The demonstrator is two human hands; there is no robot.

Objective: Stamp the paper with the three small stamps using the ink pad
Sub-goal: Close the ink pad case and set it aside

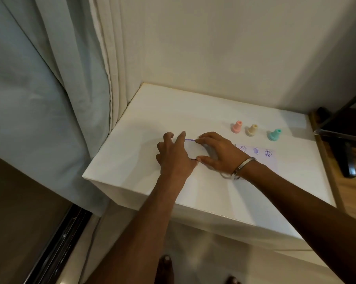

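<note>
A small white ink pad (195, 149) with a thin purple edge lies on the white table (152, 124). My left hand (174, 155) holds its left side, with a finger on the far edge and the thumb at the near edge. From the right, my right hand (219, 153) pinches the pad between fingers and thumb. The pale paper (272, 161) lies just right of my right hand and carries three purple stamp marks. Behind the paper stand a pink stamp (237, 126), a yellow stamp (252, 130) and a teal stamp (274, 134), all upright and untouched.
A grey curtain (39, 99) hangs at the left and a cream wall (214, 48) rises behind the table. Dark furniture (341, 128) stands past the table's right edge. The table's front left corner (85, 177) is close to my left forearm. A silver bracelet (242, 168) circles my right wrist.
</note>
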